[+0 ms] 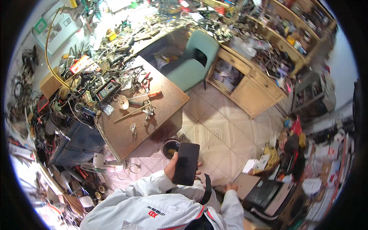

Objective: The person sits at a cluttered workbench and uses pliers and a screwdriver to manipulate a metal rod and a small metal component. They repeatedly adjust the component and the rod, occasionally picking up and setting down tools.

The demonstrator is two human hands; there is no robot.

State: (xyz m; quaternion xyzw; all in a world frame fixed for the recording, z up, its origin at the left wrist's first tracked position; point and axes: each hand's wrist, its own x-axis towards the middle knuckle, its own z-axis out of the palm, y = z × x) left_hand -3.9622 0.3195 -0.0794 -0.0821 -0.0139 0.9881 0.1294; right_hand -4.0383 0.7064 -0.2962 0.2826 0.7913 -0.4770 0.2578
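A black smartphone (186, 164) with a dark screen is held upright in my left hand (171, 168). The thumb lies along its left edge and fingertips show at its right edge, so this hand is closed around it. My right hand (231, 186) is low at my right side, beside a brown cardboard surface (245, 184) and a black and grey printer-like machine (268, 197). Its fingers are small and partly hidden, so I cannot tell whether they grip anything. A dark strap (207, 188) hangs between my two arms.
A wooden desk (168, 94) ahead on the left carries a screwdriver (149, 94), red-handled pliers (145, 76) and tangled wires. A round bin (168, 147) stands by it. Farther off are a green chair (195, 61) and a wooden cabinet (253, 92). Clutter lines both sides of the tiled floor (214, 126).
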